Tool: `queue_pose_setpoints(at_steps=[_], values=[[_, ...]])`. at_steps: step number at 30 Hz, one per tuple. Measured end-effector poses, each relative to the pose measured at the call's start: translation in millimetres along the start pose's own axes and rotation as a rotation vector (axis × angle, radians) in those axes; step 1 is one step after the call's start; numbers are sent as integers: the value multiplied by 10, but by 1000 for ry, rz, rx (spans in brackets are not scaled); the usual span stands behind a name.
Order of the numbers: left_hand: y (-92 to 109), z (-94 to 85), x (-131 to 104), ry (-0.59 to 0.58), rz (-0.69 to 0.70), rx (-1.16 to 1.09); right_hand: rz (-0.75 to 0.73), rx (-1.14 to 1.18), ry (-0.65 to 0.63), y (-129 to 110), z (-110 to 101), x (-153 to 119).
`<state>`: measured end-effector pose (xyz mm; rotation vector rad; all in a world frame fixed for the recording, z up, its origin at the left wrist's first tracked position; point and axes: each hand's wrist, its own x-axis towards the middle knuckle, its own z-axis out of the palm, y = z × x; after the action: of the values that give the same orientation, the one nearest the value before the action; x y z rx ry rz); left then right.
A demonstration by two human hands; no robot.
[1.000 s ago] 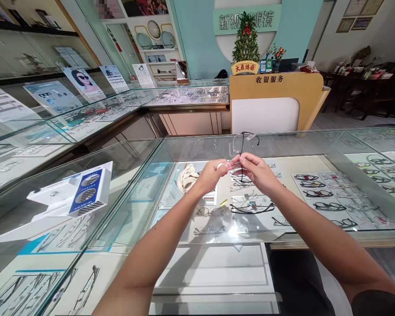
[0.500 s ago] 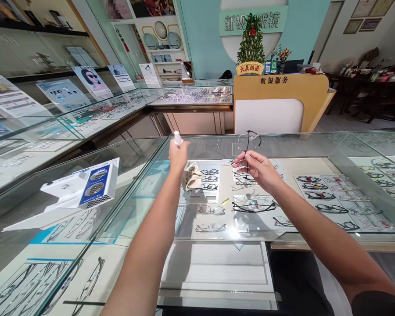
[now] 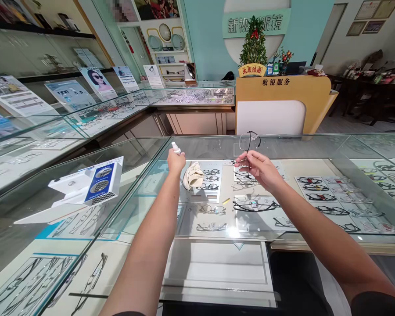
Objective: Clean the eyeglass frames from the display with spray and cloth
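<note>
My left hand (image 3: 177,162) is closed around a small white spray bottle (image 3: 175,148), whose top tilts to the left above the fist. Between the fingertips of my right hand (image 3: 261,169) a pair of eyeglasses (image 3: 249,141) is pinched, turned on end with a lens raised above the hand. A price-tag-like white sticker shows on the lens. Just right of my left forearm, a crumpled beige cloth (image 3: 194,175) lies on the glass counter top (image 3: 213,151). Most of the bottle's body is hidden in my left palm.
Rows of eyeglass frames (image 3: 321,197) lie inside the display case under the glass. To the left, a blue and white box (image 3: 102,182) rests on the counter. A yellow wooden cashier desk (image 3: 316,94) with a potted plant (image 3: 253,41) stands beyond.
My left hand has lowered slightly, and the spray bottle has tipped further left. My right hand keeps the eyeglasses in nearly the same place. The whole view has shifted slightly.
</note>
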<state>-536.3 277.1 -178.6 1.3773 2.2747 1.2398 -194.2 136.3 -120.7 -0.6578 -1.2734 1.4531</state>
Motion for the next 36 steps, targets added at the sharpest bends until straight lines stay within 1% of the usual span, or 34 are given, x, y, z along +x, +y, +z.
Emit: queue_pose_setpoints(at_steps=[1, 2, 4, 5, 6, 7, 8, 9, 10, 11, 12, 14, 16, 17, 19, 22, 27, 29, 32, 36], values=[[41, -15, -40, 21, -8, 4, 2, 0, 0, -4, 3, -3], [99, -39, -93, 71, -8, 8, 3, -1, 0, -9, 7, -7], [269, -115, -239, 239, 59, -1, 2, -5, -1, -22, 14, -14], [376, -168, -327, 345, 151, -21, -2, -7, -2, -29, 17, -17], [490, -229, -420, 401, 269, -51, -6, -8, -3, -38, 19, -19], [603, -296, -513, 378, 385, -75, -12, -10, -4, -46, 22, -22], [706, -364, -600, 282, 491, -68, -17, -13, -5, -56, 24, -24], [790, -430, -677, 160, 560, -20, -21, -16, -4, -66, 28, -26], [850, -489, -740, 44, 583, 70, -25, -20, -3, -77, 32, -28], [881, -537, -785, -70, 566, 190, -28, -25, -2, -88, 38, -31], [885, -570, -814, -186, 517, 319, -29, -31, -1, -100, 45, -35], [829, -590, -827, -420, 385, 533, -30, -37, 0, -119, 60, -43], [739, -555, -810, -617, 306, 623, -24, -42, -3, -132, 73, -50], [701, -525, -803, -681, 298, 628, -21, -44, -5, -135, 77, -52], [665, -458, -811, -738, 330, 603, -13, -53, -4, -135, 79, -53], [717, -364, -908, -779, 437, 517, -9, -61, 8, -128, 77, -50], [849, -233, -1218, -889, 747, 307, -30, -57, -1, -125, 78, -49], [861, -196, -1323, -907, 833, 259, -37, -60, -5, -123, 78, -49], [864, -177, -1434, -895, 928, 277, -37, -61, -8, -112, 73, -42], [892, -228, -1567, -906, 1020, 424, -29, -62, -9, -87, 58, -33]])
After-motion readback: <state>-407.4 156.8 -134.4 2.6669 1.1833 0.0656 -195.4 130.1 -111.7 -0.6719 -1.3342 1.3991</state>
